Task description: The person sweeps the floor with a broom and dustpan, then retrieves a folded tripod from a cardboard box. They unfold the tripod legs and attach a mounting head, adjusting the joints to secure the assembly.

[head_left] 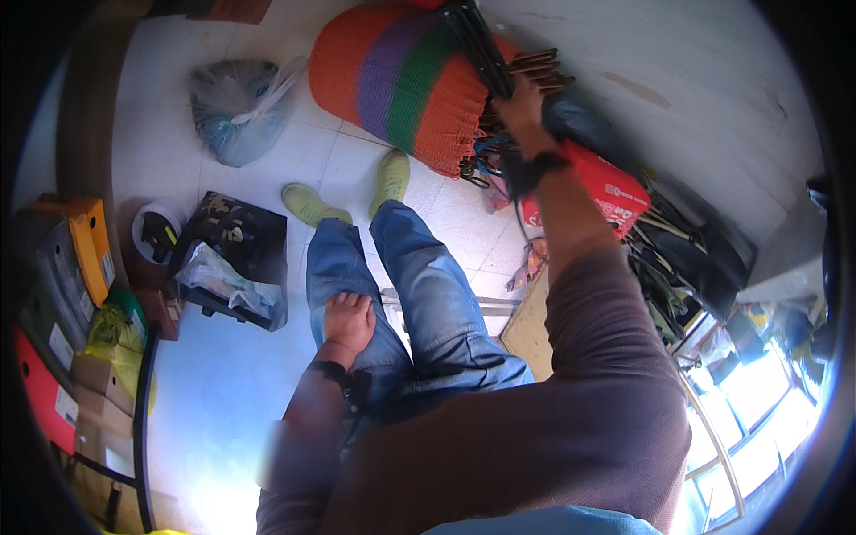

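Note:
My left hand [349, 322] rests flat on my left thigh, over the blue jeans [434, 294], its fingers stretched out and nothing in it. My right arm reaches far forward. My right hand [522, 109], a little blurred, is closed at the lower end of a long, narrow black thing [480, 49] that looks like folded bars. What its fingers hold is partly hidden. Several thin brown sticks [539, 67] stick out just beyond that hand. Left of it lies a woven cloth [392, 80] with orange, purple and green stripes and a fringed edge.
A tied plastic bag [239, 111] lies on the tiled floor. Nearer are an open black case [236, 254] and a white bucket [153, 227]. Binders [87, 245] line the left shelf. On the right, a red bag [606, 187] stands by dark clutter [687, 263] against the wall.

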Tool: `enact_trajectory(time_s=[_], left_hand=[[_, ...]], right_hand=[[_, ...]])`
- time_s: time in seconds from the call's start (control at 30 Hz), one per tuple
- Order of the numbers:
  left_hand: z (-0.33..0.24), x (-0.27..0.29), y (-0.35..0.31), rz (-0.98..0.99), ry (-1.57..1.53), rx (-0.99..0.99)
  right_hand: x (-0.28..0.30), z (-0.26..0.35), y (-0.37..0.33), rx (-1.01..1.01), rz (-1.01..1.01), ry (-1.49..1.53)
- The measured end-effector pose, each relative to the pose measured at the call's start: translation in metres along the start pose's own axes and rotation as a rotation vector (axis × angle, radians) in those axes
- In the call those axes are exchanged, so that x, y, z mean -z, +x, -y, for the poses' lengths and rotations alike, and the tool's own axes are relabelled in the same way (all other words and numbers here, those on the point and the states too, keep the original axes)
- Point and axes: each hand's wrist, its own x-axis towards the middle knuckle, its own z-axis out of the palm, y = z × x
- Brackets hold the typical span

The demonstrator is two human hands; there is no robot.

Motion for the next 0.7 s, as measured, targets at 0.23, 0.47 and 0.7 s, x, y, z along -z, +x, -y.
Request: enact_trajectory(time_s=[0.23,0.47,0.7], left_hand=[[-0.012,-0.013,0.008,-0.008,0.015,-0.027],[-0.019,-0.004,0.021,0.031,0.069,-0.041],[-0.02,0.006,0.03,0.099,0.084,-0.037]], right_hand=[[0.0,0.036,0.061,0.143,0.377,0.338],[0.036,0.042,-0.033,0.473,0.153,-0.037],[0.152,0.009,-0.099,0.565,-0.076,0.174]])
